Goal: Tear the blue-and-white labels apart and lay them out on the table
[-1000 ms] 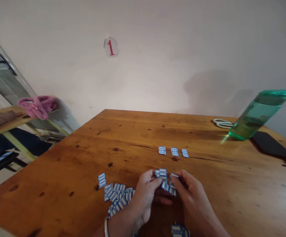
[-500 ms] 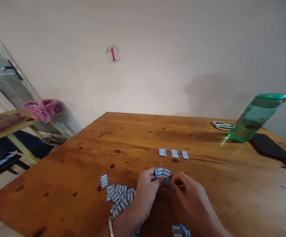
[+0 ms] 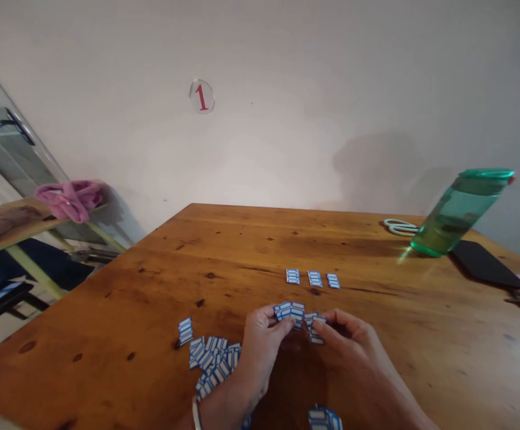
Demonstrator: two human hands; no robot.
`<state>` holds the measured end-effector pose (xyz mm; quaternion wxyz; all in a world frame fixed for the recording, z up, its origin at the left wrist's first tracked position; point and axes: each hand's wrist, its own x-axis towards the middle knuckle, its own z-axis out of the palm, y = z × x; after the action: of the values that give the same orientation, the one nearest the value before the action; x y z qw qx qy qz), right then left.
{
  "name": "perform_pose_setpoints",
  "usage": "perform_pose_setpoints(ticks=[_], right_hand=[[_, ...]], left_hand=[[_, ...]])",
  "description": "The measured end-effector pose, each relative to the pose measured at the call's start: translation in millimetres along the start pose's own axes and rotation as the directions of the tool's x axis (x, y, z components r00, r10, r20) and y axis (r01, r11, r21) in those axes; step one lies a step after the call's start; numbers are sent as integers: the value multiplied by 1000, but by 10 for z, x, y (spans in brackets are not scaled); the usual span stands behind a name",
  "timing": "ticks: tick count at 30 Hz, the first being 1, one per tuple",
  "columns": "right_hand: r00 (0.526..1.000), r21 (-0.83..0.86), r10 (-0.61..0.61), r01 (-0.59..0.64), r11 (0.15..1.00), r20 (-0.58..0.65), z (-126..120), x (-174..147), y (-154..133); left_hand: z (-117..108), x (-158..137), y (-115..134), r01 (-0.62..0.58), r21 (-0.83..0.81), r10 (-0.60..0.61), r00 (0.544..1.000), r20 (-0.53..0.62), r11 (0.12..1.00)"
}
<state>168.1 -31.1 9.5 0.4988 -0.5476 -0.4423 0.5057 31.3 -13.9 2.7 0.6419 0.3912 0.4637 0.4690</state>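
Note:
Pinched between thumb and fingers of my left hand (image 3: 262,340) is a small fan of blue-and-white cards (image 3: 290,310). My right hand (image 3: 349,340) grips a few similar cards (image 3: 315,325) just to the right of that fan, held a little apart from it. Under and beside my left forearm lies a loose heap of the same cards (image 3: 215,361), partly hidden by the arm. One single card (image 3: 185,331) rests beyond the heap's left side. Near the bottom edge, below my right hand, sits another small pile of cards (image 3: 325,418).
Three cards or small stacks (image 3: 314,279) lie in a row farther back on the wooden table (image 3: 242,239). A green bottle (image 3: 461,212), a white cable (image 3: 400,227) and a dark flat object (image 3: 486,264) stand right. Another person's arm (image 3: 4,224) rests on a side table by a pink cloth (image 3: 72,200).
My right hand has turned its cards face toward me, and they now show clearly, separated from the left hand's fan. The whole view has shifted slightly.

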Motion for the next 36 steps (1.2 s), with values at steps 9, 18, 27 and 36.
perform_pose_setpoints(ticks=[9, 18, 27, 36], right_hand=[[997, 24, -58, 59, 998, -40, 47, 59, 184], [990, -214, -140, 134, 968, -15, 38, 37, 186], [985, -196, -137, 156, 968, 105, 63, -25, 140], [970, -275, -217, 240, 931, 113, -14, -26, 73]], left_hand=[[27, -27, -32, -26, 27, 23, 993, 118, 999], [8, -29, -136, -220, 221, 179, 965, 190, 950], [9, -91, -136, -263, 191, 219, 949, 225, 946], [-57, -51, -141, -275, 351, 197, 950, 244, 895]])
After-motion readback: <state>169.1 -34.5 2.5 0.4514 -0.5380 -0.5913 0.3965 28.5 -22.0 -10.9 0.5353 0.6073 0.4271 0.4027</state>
